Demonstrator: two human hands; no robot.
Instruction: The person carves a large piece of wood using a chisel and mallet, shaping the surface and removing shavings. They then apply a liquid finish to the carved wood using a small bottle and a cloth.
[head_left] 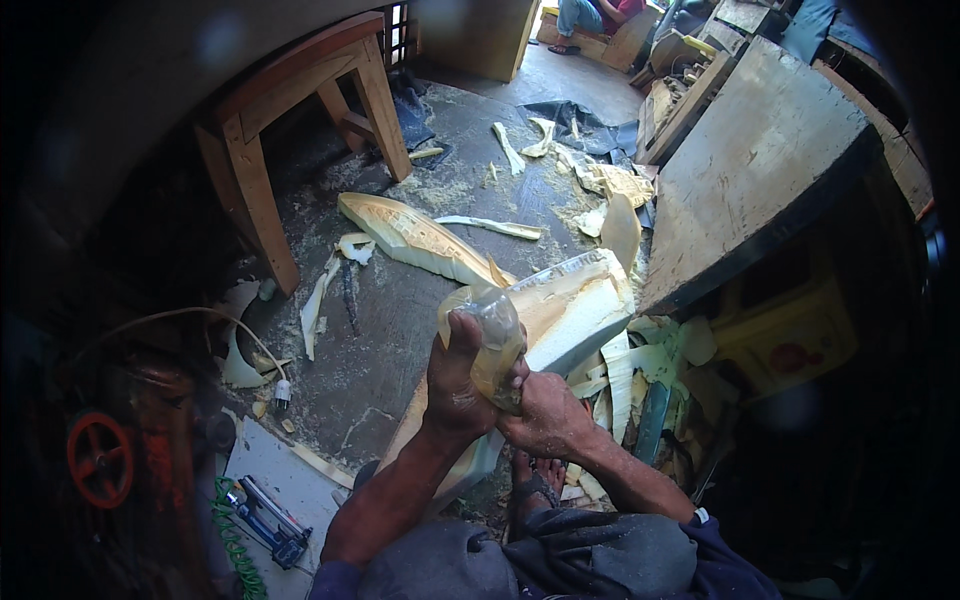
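Note:
A clear plastic bottle (490, 322) with a yellowish tint is tilted up in front of me, its broad end toward the far side. My left hand (456, 385) is wrapped round its side, thumb pointing up. Closed at the narrow lower end is my right hand (548, 415), its fingers partly hidden, so I cannot tell whether it grips the neck or a cap. Under both hands a long block of cream foam (585, 300) runs from my lap to the far right. A carved foam piece (420, 238) with a browned surface lies on the floor beyond it.
Foam offcuts (515, 148) and dust litter the dark floor. A wooden stool (300, 85) stands far left, a leaning board (755, 170) at right. Near left are a nail gun (268, 525) with a green coiled hose (235, 545) and a plug (283, 392). Another person (590, 20) sits far off.

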